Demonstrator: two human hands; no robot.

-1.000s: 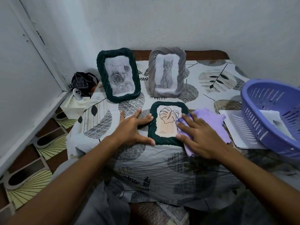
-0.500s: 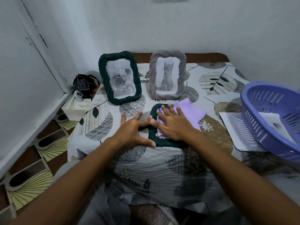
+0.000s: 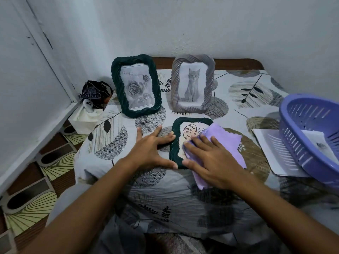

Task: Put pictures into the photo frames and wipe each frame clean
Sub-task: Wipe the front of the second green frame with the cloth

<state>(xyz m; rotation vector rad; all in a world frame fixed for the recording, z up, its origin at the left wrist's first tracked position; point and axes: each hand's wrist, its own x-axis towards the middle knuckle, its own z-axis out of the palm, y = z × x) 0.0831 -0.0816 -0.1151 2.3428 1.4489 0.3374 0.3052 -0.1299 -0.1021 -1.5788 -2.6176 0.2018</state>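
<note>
A small dark green frame with a leaf drawing lies flat on the table's middle. My left hand rests flat beside it, fingers spread, thumb and forefinger touching its left edge. My right hand presses a purple cloth flat onto the frame's right half, hiding that part. Behind stand a larger dark green frame with a rose picture and a grey frame with a cat picture, both upright.
A purple plastic basket holding a paper sits at the right, on white sheets. A white box and a dark bag sit by the left wall corner. The patterned tablecloth covers the table against the wall.
My right hand slid the purple cloth left over the flat frame, then back right and toward me, uncovering the leaf drawing. My left hand stayed at the frame's left edge.
</note>
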